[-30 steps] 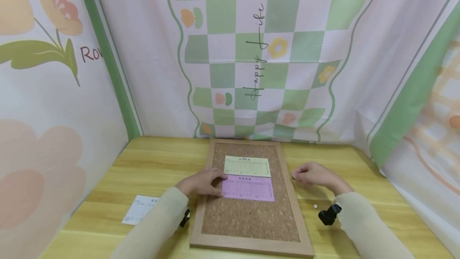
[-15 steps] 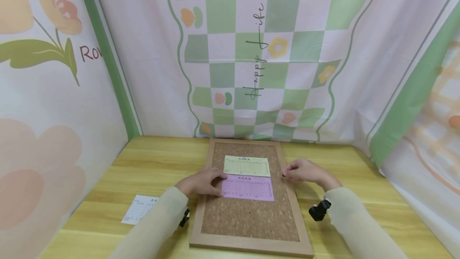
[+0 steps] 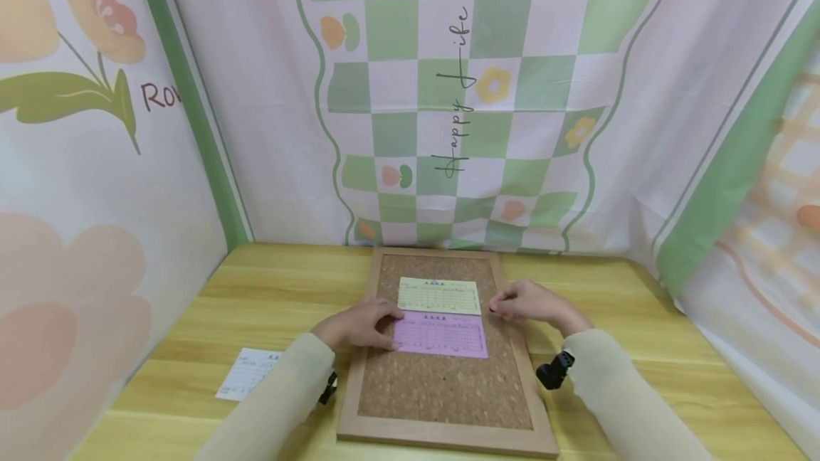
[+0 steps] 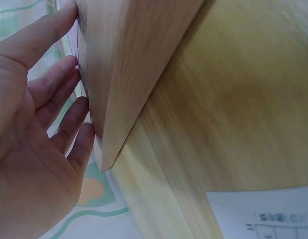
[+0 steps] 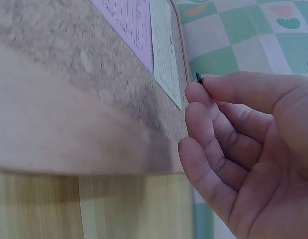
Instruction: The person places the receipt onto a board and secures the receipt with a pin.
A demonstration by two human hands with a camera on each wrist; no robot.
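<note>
A pink printed form (image 3: pixel 440 335) lies on the cork board (image 3: pixel 445 393), just below a yellow-green form (image 3: pixel 438 295). At the pink form's left edge, the fingers of my left hand (image 3: pixel 361 322) rest with thumb and fingers spread; the left wrist view shows this hand (image 4: pixel 42 119) alongside the board's wooden frame (image 4: pixel 124 64). My right hand (image 3: pixel 534 302) is over the board's right side, close to where the two forms meet. Between thumb and forefinger it pinches a small black thumbtack (image 5: pixel 199 78), whose pin is hard to make out.
A white printed form (image 3: pixel 248 373) lies on the wooden table (image 3: pixel 288 276) left of the board, partly covered by the left sleeve (image 3: pixel 275 397). Behind the table hangs a checked curtain (image 3: pixel 442 91). Black cameras (image 3: pixel 555 370) sit at the wrists.
My right hand has moved left, from beside the board's right edge to over the cork, carrying the thumbtack. The left hand and the forms have stayed put.
</note>
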